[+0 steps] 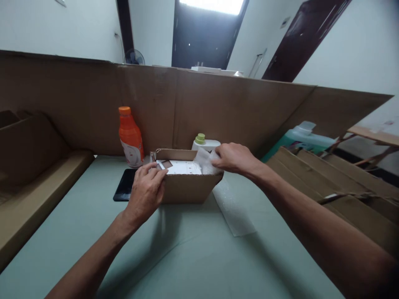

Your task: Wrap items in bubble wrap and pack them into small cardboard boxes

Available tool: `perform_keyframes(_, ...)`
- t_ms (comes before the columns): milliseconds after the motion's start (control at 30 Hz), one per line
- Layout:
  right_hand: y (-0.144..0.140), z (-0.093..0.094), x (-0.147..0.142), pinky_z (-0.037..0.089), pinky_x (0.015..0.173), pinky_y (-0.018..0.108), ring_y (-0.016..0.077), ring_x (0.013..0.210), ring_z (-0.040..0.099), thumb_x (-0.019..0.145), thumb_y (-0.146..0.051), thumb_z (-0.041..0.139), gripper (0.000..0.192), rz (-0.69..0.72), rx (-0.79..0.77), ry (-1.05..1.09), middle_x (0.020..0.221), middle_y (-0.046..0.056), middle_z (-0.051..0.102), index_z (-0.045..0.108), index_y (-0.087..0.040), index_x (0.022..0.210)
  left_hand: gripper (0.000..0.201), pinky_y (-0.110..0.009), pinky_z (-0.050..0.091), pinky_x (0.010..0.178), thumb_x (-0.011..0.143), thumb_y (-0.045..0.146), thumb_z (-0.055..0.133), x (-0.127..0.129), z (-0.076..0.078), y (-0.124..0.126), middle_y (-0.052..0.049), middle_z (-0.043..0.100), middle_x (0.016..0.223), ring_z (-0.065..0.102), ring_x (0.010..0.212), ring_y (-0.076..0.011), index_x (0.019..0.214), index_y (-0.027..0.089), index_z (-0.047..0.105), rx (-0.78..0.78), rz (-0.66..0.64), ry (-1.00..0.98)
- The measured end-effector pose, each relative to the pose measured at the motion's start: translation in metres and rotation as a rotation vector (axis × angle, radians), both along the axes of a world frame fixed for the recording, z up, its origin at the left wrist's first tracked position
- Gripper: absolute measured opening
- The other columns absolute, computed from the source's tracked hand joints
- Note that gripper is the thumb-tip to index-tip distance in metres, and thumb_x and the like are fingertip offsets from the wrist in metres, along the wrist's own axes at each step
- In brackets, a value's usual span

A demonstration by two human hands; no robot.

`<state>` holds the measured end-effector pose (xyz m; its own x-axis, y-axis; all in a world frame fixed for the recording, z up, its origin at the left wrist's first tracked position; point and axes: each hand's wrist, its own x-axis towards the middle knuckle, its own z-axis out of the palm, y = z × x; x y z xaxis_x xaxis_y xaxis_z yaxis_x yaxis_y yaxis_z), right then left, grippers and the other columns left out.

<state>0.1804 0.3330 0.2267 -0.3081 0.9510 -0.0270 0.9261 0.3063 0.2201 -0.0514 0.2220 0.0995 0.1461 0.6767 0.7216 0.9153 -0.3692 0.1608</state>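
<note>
A small open cardboard box (190, 189) stands on the pale green table (193, 257). White contents (182, 167) lie inside it. My left hand (146, 192) rests on the box's near left corner, fingers curled over its rim. My right hand (234, 158) is at the box's right rim, fingers closed on a piece of white foam wrap (206, 161) that hangs into the box. A sheet of the same foam wrap (233, 209) lies flat on the table to the right of the box.
An orange bottle (130, 138) stands behind the box at the left, beside a dark phone (124, 185). A white bottle with a green cap (203, 142) is just behind the box. Cardboard walls (218, 108) surround the table; flattened cartons (336, 182) lean at the right.
</note>
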Motion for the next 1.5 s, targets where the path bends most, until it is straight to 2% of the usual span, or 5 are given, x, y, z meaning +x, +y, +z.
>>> perform_keyframes(167, -0.027, 0.007, 0.019, 0.029, 0.054, 0.028, 0.0154, 0.061, 0.051, 0.081, -0.039, 0.059, 0.022, 0.060, 0.095, 0.369, 0.070, 0.004, 0.062, 0.056, -0.020, 0.069, 0.036, -0.055, 0.043, 0.109, 0.092, 0.016, 0.060, 0.021, 0.022, -0.011, -0.015, 0.063, 0.131, 0.052, 0.129, -0.0318, 0.128, 0.019, 0.058, 0.153, -0.103, -0.150)
perform_keyframes(533, -0.113, 0.005, 0.023, 0.034, 0.058, 0.026, 0.0124, 0.059, 0.049, 0.088, -0.034, 0.061, 0.021, 0.470, -0.029, 0.733, 0.063, -0.002, 0.058, 0.057, -0.021, 0.072, 0.058, -0.041, 0.041, 0.113, 0.095, 0.021, 0.057, 0.065, 0.029, -0.033, -0.013, 0.054, 0.146, 0.051, 0.135, -0.0252, 0.149, 0.023, 0.038, -0.133, -0.473, -0.465)
perform_keyframes(800, -0.119, -0.017, 0.062, 0.052, 0.077, 0.031, 0.0212, 0.095, 0.062, 0.077, -0.042, 0.078, 0.081, 0.453, -0.310, 0.910, 0.122, 0.008, 0.066, 0.043, -0.026, 0.148, 0.037, -0.026, 0.051, 0.085, 0.092, 0.016, 0.057, 0.070, 0.026, -0.061, -0.004, 0.071, 0.108, 0.066, 0.100, -0.0179, 0.128, 0.024, 0.063, -0.473, -0.568, -0.603)
perform_keyframes(1000, -0.117, -0.028, 0.059, 0.045, 0.065, 0.027, 0.0156, 0.074, 0.058, 0.091, -0.033, 0.059, 0.018, 0.355, -0.551, 0.906, 0.085, 0.003, 0.068, 0.067, -0.018, 0.096, 0.031, -0.026, 0.050, 0.085, 0.091, 0.023, 0.059, 0.073, 0.020, -0.057, -0.004, 0.073, 0.112, 0.065, 0.096, -0.0176, 0.121, 0.022, 0.067, -0.613, -0.522, -0.726)
perform_keyframes(1500, -0.083, -0.030, 0.034, 0.045, 0.047, 0.021, 0.0092, 0.055, 0.052, 0.083, -0.048, 0.069, 0.033, 0.253, -0.735, 1.169, 0.066, -0.003, 0.056, 0.059, -0.017, 0.084, 0.035, -0.028, 0.054, 0.076, 0.087, 0.034, 0.066, 0.059, 0.020, -0.032, -0.007, 0.073, 0.109, 0.067, 0.091, -0.0195, 0.119, 0.018, 0.068, -0.682, -0.575, -1.027)
